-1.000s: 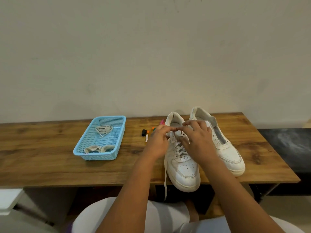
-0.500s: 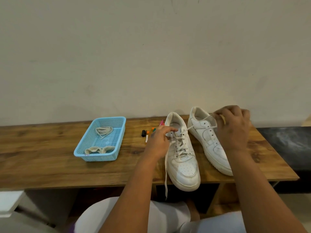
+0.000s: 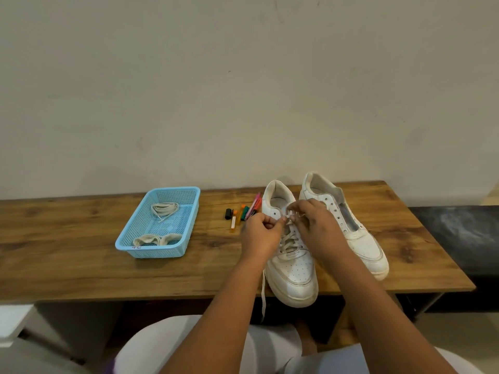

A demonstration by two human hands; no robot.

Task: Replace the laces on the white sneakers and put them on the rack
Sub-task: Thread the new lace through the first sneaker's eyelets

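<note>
Your left hand [image 3: 260,234] and right hand [image 3: 318,228] are bare, with no rings, watch or gloves showing. Both forearms are uncovered as far as the picture's bottom edge, so no sleeves appear. On your lap you wear pale, off-white trousers [image 3: 172,344], smooth and unpatterned, and a small strip of purple cloth [image 3: 111,369] shows at their lower left.

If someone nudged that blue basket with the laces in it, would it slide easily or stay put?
The blue basket is thin perforated plastic holding only a few coiled laces, so it is probably very light. It sits flat on the smooth wooden table, so a nudge would likely slide it, not tip it. Its low, wide shape also argues against toppling.
</note>
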